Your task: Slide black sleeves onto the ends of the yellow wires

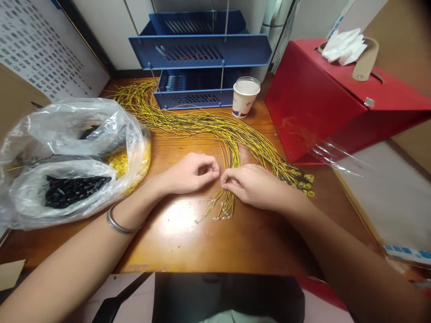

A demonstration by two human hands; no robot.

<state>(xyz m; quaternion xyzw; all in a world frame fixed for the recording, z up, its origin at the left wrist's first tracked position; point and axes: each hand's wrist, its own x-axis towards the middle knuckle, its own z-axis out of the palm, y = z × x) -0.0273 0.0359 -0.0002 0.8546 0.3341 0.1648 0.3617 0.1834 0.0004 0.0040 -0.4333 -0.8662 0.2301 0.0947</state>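
A long bundle of thin yellow wires [215, 128] curves across the wooden table [188, 242] from the back left to the middle, ending in small metal terminals [220, 213]. My left hand [191, 172] rests just left of the wires with its fingers curled and the tips pinched together; what they hold is too small to see. My right hand [254, 184] lies on the bundle near its end, fingers closed in a pinch on the wires. The two hands nearly touch. A silver bangle [117, 224] is on my left wrist.
At the left lie clear plastic bags [67, 134] of small black parts [72, 188] and yellow sleeves [119, 163]. A blue tiered tray rack [200, 54] and a paper cup [245, 96] stand at the back. A red box [319, 98] with tissues is at the right.
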